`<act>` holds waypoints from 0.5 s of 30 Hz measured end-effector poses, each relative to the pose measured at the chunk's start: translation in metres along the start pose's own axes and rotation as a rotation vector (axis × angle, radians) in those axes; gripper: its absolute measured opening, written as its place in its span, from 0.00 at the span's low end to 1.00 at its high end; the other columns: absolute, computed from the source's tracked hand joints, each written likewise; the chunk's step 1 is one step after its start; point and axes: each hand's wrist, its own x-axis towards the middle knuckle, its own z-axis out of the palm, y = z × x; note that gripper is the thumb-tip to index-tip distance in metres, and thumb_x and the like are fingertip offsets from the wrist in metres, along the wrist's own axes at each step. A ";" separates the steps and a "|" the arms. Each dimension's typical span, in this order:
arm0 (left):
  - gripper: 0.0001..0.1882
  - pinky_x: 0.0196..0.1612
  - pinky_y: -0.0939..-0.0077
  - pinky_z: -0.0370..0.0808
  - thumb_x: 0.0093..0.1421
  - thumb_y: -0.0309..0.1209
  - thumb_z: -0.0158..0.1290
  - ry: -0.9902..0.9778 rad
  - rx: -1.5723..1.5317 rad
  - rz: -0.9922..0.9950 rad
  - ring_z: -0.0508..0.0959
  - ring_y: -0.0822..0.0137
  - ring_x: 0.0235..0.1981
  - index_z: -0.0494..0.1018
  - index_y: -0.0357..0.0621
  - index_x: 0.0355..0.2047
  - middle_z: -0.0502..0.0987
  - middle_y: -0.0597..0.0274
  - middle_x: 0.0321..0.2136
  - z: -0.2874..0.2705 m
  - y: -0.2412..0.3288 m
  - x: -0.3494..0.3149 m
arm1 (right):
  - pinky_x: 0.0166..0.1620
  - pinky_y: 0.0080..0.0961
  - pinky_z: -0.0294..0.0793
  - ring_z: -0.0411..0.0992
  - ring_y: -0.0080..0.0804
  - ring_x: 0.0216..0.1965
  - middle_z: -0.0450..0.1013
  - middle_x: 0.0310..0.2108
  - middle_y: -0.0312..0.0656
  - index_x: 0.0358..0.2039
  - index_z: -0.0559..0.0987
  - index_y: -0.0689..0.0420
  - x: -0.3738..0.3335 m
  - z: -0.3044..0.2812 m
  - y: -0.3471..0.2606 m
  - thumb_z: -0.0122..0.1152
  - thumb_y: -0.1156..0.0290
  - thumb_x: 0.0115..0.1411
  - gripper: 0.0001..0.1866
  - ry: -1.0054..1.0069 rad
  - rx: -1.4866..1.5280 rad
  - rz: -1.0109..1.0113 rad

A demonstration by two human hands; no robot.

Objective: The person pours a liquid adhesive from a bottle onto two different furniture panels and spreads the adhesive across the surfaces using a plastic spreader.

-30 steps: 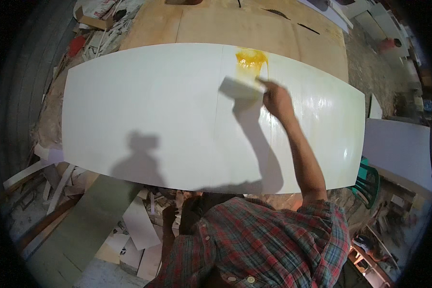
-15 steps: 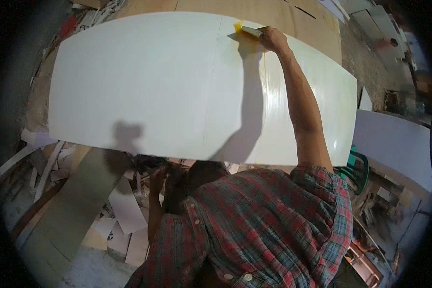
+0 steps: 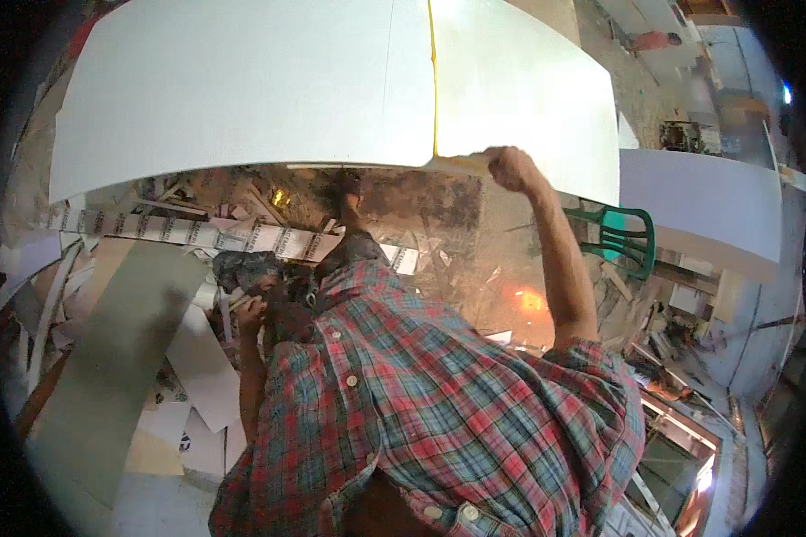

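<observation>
A large white panel lies across the top of the view. A line of yellow glue-like paste runs over it from the far side to the near edge. My right hand is closed around a thin, flat spreader smeared with yellow. The spreader's tip is at the panel's near edge, where the yellow line ends. Low on the left, my left hand has curled fingers beside a dark, crumpled plastic-like bundle. What that hand holds is too dark to make out.
A green plastic chair stands right of my right forearm, near a pale panel stack. A long grey-green board leans at the left among scattered offcuts. A printed white strip lies on the littered floor.
My right hand has come from the panel's far side to its near edge with the spreader. The yellow line now shows along the panel. The view has tilted toward my body.
</observation>
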 end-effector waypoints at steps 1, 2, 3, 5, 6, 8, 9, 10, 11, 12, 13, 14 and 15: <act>0.19 0.29 0.71 0.77 0.67 0.41 0.52 0.002 -0.029 0.020 0.78 0.68 0.28 0.74 0.39 0.50 0.80 0.56 0.34 -0.010 -0.019 -0.010 | 0.36 0.42 0.76 0.78 0.44 0.30 0.80 0.32 0.54 0.41 0.83 0.59 -0.020 0.014 -0.003 0.53 0.74 0.55 0.15 -0.078 -0.068 -0.008; 0.19 0.29 0.71 0.77 0.67 0.41 0.52 -0.001 -0.056 0.014 0.78 0.68 0.28 0.74 0.39 0.50 0.80 0.56 0.34 -0.020 -0.037 -0.020 | 0.35 0.42 0.75 0.77 0.44 0.28 0.80 0.31 0.54 0.39 0.83 0.60 -0.038 0.029 -0.006 0.53 0.75 0.55 0.14 -0.144 -0.161 0.002; 0.19 0.28 0.71 0.77 0.67 0.41 0.52 -0.004 -0.068 0.004 0.78 0.68 0.28 0.74 0.39 0.50 0.80 0.56 0.34 -0.029 -0.055 -0.031 | 0.36 0.41 0.75 0.77 0.41 0.29 0.79 0.30 0.52 0.38 0.83 0.62 -0.057 0.044 -0.010 0.54 0.74 0.55 0.13 -0.154 -0.006 -0.062; 0.19 0.28 0.71 0.77 0.67 0.41 0.52 0.008 -0.105 -0.016 0.78 0.68 0.28 0.74 0.39 0.50 0.80 0.56 0.34 -0.041 -0.083 -0.052 | 0.37 0.39 0.75 0.76 0.39 0.30 0.79 0.29 0.51 0.37 0.82 0.63 -0.080 0.053 -0.008 0.54 0.74 0.56 0.12 -0.138 0.090 -0.141; 0.19 0.28 0.71 0.77 0.67 0.41 0.52 0.021 -0.123 -0.033 0.78 0.68 0.28 0.74 0.39 0.50 0.80 0.56 0.34 -0.046 -0.094 -0.062 | 0.38 0.37 0.74 0.75 0.37 0.31 0.79 0.29 0.47 0.36 0.82 0.64 -0.084 0.049 -0.007 0.54 0.74 0.56 0.12 0.015 0.331 -0.122; 0.19 0.28 0.71 0.77 0.67 0.41 0.52 0.027 -0.150 -0.066 0.78 0.68 0.28 0.74 0.39 0.50 0.80 0.56 0.34 -0.051 -0.104 -0.075 | 0.40 0.31 0.72 0.73 0.29 0.34 0.77 0.29 0.39 0.36 0.81 0.66 -0.078 0.023 -0.004 0.53 0.73 0.57 0.12 0.095 0.651 0.172; 0.19 0.28 0.71 0.77 0.67 0.41 0.52 0.026 -0.164 -0.073 0.78 0.68 0.27 0.74 0.39 0.50 0.80 0.56 0.34 -0.052 -0.102 -0.076 | 0.39 0.29 0.72 0.72 0.27 0.33 0.77 0.29 0.37 0.36 0.81 0.65 -0.074 0.006 -0.005 0.52 0.73 0.58 0.12 0.195 0.952 0.053; 0.19 0.28 0.71 0.77 0.67 0.41 0.51 0.026 -0.180 -0.077 0.78 0.67 0.27 0.74 0.39 0.50 0.80 0.56 0.34 -0.052 -0.098 -0.074 | 0.40 0.28 0.72 0.73 0.27 0.34 0.77 0.31 0.39 0.37 0.80 0.67 -0.054 -0.017 -0.008 0.52 0.72 0.58 0.13 0.241 0.896 0.137; 0.19 0.28 0.71 0.77 0.67 0.41 0.51 0.025 -0.191 -0.070 0.78 0.67 0.27 0.74 0.39 0.50 0.80 0.56 0.34 -0.051 -0.092 -0.072 | 0.35 0.29 0.71 0.71 0.28 0.30 0.76 0.30 0.38 0.39 0.80 0.68 -0.039 -0.045 -0.007 0.54 0.68 0.61 0.15 0.247 0.857 0.032; 0.19 0.28 0.71 0.77 0.67 0.41 0.51 0.027 -0.203 -0.055 0.78 0.67 0.27 0.74 0.39 0.50 0.80 0.56 0.34 -0.050 -0.084 -0.066 | 0.41 0.29 0.74 0.74 0.30 0.36 0.77 0.35 0.43 0.43 0.78 0.69 -0.018 -0.067 -0.013 0.53 0.72 0.55 0.18 0.284 0.949 -0.020; 0.19 0.27 0.71 0.76 0.67 0.41 0.51 0.027 -0.220 -0.041 0.78 0.67 0.27 0.74 0.39 0.50 0.80 0.56 0.34 -0.047 -0.074 -0.060 | 0.41 0.30 0.75 0.74 0.31 0.36 0.77 0.35 0.44 0.45 0.77 0.70 0.007 -0.089 -0.019 0.53 0.73 0.55 0.19 0.290 0.953 -0.008; 0.19 0.27 0.71 0.76 0.67 0.41 0.51 0.033 -0.233 -0.019 0.78 0.67 0.27 0.74 0.39 0.50 0.80 0.56 0.34 -0.044 -0.061 -0.051 | 0.41 0.30 0.75 0.75 0.31 0.36 0.77 0.36 0.44 0.47 0.77 0.70 0.034 -0.109 -0.024 0.53 0.74 0.55 0.20 0.348 0.897 -0.040; 0.19 0.27 0.71 0.76 0.67 0.41 0.51 0.038 -0.250 0.004 0.78 0.67 0.27 0.74 0.39 0.50 0.80 0.56 0.34 -0.039 -0.048 -0.041 | 0.42 0.28 0.74 0.74 0.30 0.37 0.77 0.37 0.43 0.47 0.77 0.69 0.065 -0.128 -0.028 0.53 0.74 0.54 0.20 0.343 0.911 -0.059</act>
